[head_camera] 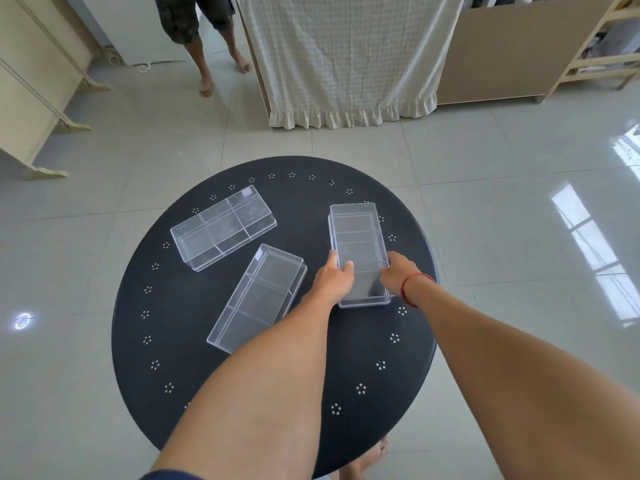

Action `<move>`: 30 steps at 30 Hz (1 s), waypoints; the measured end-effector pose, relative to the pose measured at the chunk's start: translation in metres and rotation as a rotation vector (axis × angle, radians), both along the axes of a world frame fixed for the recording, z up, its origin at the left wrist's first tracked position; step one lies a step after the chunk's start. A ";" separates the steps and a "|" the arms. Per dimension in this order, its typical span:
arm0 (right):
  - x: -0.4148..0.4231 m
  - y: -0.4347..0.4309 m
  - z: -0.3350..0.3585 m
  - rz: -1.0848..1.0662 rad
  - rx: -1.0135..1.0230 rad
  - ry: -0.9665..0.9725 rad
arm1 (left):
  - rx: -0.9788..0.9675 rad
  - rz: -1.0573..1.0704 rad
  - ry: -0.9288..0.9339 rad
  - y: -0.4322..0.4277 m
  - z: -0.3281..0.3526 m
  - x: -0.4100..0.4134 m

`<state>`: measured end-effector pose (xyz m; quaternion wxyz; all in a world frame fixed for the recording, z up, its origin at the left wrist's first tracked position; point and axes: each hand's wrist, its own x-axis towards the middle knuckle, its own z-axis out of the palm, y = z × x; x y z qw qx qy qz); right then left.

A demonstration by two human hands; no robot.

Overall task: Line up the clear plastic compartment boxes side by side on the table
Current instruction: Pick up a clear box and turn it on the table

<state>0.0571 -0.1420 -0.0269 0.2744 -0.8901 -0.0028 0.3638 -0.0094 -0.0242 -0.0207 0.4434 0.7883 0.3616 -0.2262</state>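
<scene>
Three clear plastic compartment boxes lie on a round black table (194, 358). The right box (358, 237) points away from me near the table's right side. My left hand (334, 280) grips its near left edge and my right hand (394, 275), with a red string at the wrist, grips its near right edge. The middle box (263, 292) lies slanted, its near end partly hidden under my left forearm. The left box (223, 226) lies slanted at the table's far left, apart from the others.
A person's bare legs (207, 53) stand on the tiled floor beyond the table. A checked cloth (346, 57) hangs over furniture at the back. Wooden shelving (595, 53) stands back right, pale cabinets (34, 98) at the left. My foot (367, 462) shows under the table's near edge.
</scene>
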 end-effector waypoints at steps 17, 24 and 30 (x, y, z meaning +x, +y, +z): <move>0.001 0.007 0.013 -0.392 0.239 -0.199 | 0.339 -0.246 -0.205 0.007 0.017 0.008; 0.004 -0.003 0.023 -0.560 0.292 -0.270 | 0.331 -0.278 -0.309 0.001 0.006 0.005; 0.016 -0.016 0.028 -0.885 0.300 -0.172 | 0.403 -0.343 -0.428 0.002 0.004 0.006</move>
